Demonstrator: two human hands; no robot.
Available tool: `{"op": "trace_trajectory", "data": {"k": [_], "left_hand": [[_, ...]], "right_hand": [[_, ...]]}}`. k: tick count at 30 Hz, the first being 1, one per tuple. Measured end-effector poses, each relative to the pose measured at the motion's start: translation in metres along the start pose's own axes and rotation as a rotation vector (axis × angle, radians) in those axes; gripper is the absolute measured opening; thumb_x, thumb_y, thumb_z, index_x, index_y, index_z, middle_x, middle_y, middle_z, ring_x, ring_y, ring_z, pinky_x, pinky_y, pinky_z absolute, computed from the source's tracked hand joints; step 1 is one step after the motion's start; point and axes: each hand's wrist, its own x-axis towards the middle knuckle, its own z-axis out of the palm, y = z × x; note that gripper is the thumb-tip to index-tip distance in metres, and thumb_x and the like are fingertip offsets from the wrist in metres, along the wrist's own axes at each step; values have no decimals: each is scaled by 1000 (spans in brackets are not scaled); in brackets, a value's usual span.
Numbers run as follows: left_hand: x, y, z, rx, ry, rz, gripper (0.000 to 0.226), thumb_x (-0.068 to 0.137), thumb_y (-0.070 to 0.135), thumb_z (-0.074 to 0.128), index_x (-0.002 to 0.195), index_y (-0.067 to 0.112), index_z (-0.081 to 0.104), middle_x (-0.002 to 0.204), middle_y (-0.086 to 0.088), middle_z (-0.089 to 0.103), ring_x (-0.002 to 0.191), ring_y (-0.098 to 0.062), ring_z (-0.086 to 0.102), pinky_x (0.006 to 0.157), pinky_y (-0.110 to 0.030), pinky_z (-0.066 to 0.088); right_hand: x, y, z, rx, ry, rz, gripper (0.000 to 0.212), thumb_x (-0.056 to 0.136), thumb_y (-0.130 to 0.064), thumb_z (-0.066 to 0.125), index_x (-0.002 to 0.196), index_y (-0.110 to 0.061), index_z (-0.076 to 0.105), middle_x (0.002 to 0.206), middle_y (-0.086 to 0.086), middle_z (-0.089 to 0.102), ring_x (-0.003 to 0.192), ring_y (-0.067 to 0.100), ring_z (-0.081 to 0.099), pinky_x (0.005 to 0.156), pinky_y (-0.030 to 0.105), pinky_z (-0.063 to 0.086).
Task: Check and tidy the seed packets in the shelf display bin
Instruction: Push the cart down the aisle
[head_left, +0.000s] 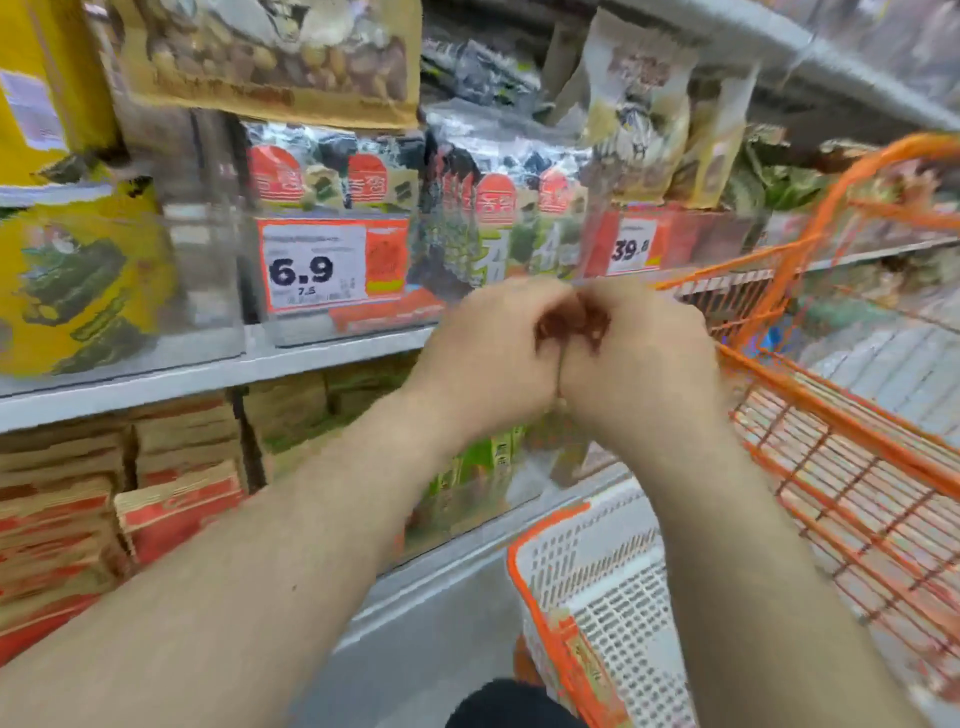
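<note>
Left hand (493, 358) and right hand (639, 358) press together, fingers curled, before green-and-black foil packets (498, 228); blur hides any grasped item, perhaps for inspection.

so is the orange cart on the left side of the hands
No, the orange cart stands to the right of both hands, the left hand and the right hand, which are pressed together at the shelf.

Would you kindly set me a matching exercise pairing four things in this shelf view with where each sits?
Things:
1. white price tag reading 6.9
2. orange wire shopping cart
3. yellow packets with green picture
4. stacked tan and red cartons

Places:
A. lower shelf, left
B. right of the hands
C. middle shelf front, centre-left
D. middle shelf, far left

Pairs: 1-C, 2-B, 3-D, 4-A
</note>
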Motion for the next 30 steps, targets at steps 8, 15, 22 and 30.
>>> {"op": "trace_trajectory", "data": {"k": [8, 15, 22, 30], "left_hand": [[106, -20, 72, -60, -219, 265, 35, 77, 26, 44, 87, 10, 73, 100, -12, 66, 94, -32, 60, 86, -35, 42], [146, -8, 81, -80, -728, 22, 29, 81, 28, 49, 87, 13, 74, 123, -6, 47, 103, -19, 53, 90, -23, 37], [182, 51, 111, 54, -884, -295, 23, 74, 6, 59, 88, 11, 76, 95, -9, 71, 87, -23, 66, 75, -32, 54], [193, 117, 164, -119, -1054, -531, 30, 83, 10, 57, 106, 22, 73, 119, 4, 69, 110, -15, 62, 89, -22, 46]], "right_hand": [[38, 60, -4, -271, 263, 364, 35, 78, -32, 53, 108, -21, 66, 110, 7, 65, 109, 36, 55, 91, 48, 42], [48, 72, -16, -237, -65, 591, 27, 95, -35, 46, 85, -16, 63, 87, 9, 69, 86, 37, 62, 60, 38, 37], [47, 108, -50, -299, -353, 690, 41, 95, -44, 40, 84, -12, 63, 88, 13, 68, 84, 36, 63, 62, 36, 40], [27, 185, -115, -188, -488, 763, 38, 79, -47, 32, 66, -17, 52, 75, 8, 63, 74, 31, 59, 57, 33, 39]]}}
